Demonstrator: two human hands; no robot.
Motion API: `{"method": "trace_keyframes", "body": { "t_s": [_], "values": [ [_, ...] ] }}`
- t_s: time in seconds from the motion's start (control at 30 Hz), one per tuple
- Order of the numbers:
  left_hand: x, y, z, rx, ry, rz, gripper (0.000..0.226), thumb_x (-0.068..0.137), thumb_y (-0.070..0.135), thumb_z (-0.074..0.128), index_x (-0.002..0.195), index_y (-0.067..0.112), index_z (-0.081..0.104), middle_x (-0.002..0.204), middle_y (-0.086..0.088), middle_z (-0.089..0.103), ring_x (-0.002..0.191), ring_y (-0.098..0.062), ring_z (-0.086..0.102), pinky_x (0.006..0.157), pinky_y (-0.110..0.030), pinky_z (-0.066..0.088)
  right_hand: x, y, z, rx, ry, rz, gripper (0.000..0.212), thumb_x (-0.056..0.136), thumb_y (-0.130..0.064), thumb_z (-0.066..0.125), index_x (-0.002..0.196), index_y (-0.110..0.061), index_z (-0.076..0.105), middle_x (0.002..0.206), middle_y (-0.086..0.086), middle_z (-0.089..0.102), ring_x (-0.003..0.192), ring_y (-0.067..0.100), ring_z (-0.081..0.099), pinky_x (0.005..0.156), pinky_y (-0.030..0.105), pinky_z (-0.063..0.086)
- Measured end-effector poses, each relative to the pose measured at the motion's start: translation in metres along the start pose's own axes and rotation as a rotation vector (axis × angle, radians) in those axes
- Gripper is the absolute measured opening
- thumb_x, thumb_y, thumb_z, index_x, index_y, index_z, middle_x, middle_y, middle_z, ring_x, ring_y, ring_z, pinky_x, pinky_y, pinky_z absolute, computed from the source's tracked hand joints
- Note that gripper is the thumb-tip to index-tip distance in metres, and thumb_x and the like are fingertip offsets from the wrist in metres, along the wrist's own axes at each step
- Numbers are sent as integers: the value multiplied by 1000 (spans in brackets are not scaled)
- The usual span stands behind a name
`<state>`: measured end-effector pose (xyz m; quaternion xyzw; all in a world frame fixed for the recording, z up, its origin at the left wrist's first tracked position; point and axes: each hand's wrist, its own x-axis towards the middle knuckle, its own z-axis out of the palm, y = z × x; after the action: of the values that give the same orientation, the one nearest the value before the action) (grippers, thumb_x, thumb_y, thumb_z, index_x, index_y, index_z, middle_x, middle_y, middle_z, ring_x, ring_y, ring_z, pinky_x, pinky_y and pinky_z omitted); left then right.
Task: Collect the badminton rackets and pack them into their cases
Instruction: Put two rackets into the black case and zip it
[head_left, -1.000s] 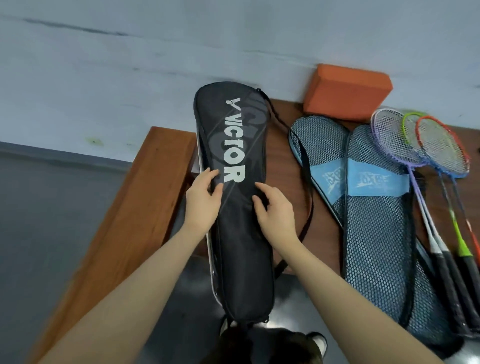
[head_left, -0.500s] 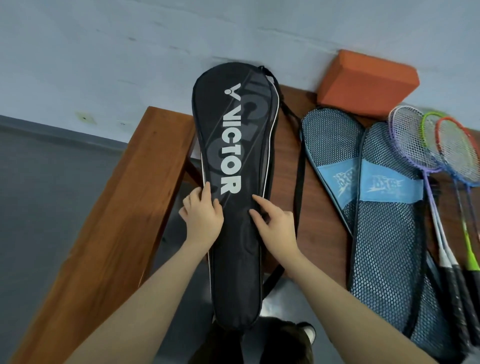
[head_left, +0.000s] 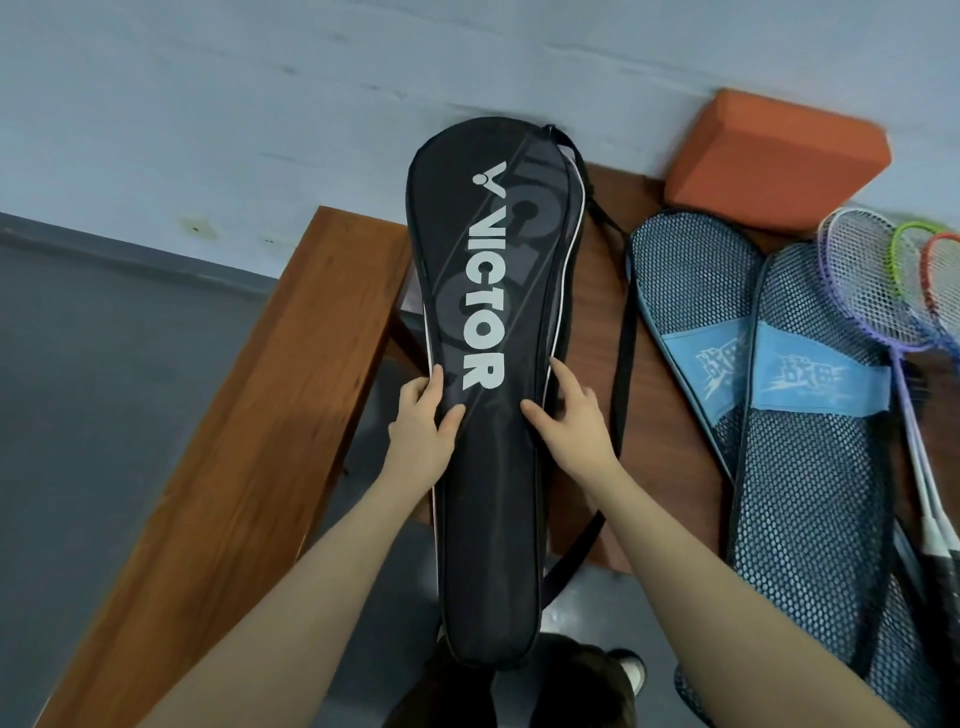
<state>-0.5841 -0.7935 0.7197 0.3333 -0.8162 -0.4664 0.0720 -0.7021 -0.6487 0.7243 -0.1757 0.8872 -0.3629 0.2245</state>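
A black racket case (head_left: 488, 493) with white VICTOR lettering lies lengthwise over the wooden bench (head_left: 332, 322), its handle end hanging off the near edge. My left hand (head_left: 421, 436) grips its left edge and my right hand (head_left: 569, 431) grips its right edge, both just below the lettering. To the right lie two blue mesh cases (head_left: 810, 467), one overlapping the other. Three loose rackets (head_left: 878, 291) with purple, green and red frames rest at the far right, their handles running under the frame edge. What the black case contains is hidden.
An orange foam block (head_left: 774, 156) sits on the bench against the pale wall (head_left: 260, 104). The black case's shoulder strap (head_left: 623, 364) loops on the wood beside my right hand. Grey floor (head_left: 104, 389) spreads to the left; my shoe (head_left: 631, 670) shows below.
The view has shifted, so the bench items sit further right. My hands have slid up to either edge of the black case; the left hand now clasps the edge instead of lying curled on top.
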Motion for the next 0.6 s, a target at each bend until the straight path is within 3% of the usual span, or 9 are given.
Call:
{"method": "trace_keyframes", "body": {
  "t_s": [0.1,0.2,0.27,0.37,0.47,0.6],
  "values": [
    [-2,2,5,-39,-25,33,56,93,14,52,143,12,29,137,-5,33,127,-13,35,112,-37,25,-6,7,-6,60,-44,-41,60,89,-35,56,142,-35,27,126,2,56,111,15,52,90,24,38],
    [-3,8,12,-81,-33,71,52,91,7,53,140,6,35,140,-6,32,132,-14,30,105,-13,18,-13,12,-9,92,-16,-43,59,91,-25,55,142,-30,28,109,-7,63,82,-7,57,79,10,44],
    [-2,11,12,-83,-25,90,50,91,4,53,138,5,38,140,-7,35,131,-15,31,105,-13,19,-17,14,-9,128,2,-48,58,91,-21,54,142,-28,26,113,-9,62,87,-9,59,74,1,41],
    [-2,13,9,-42,-23,144,48,91,5,53,137,6,41,138,-7,41,129,-18,37,111,-29,25,-28,16,-6,154,18,-56,59,93,-20,52,144,-23,22,133,-6,53,113,8,55,87,6,37],
    [-6,13,9,46,-42,199,49,91,12,54,138,7,40,137,-8,43,127,-21,40,110,-37,30,-39,19,1,133,76,-33,59,95,-25,47,146,-19,19,146,-1,40,126,15,46,99,21,36],
    [-16,9,12,140,-33,202,52,93,21,52,139,4,35,138,-9,43,126,-20,41,107,-27,31,-45,8,19,144,181,64,57,97,-31,42,147,-23,17,142,9,39,126,28,41,104,35,30]
  ]
}}
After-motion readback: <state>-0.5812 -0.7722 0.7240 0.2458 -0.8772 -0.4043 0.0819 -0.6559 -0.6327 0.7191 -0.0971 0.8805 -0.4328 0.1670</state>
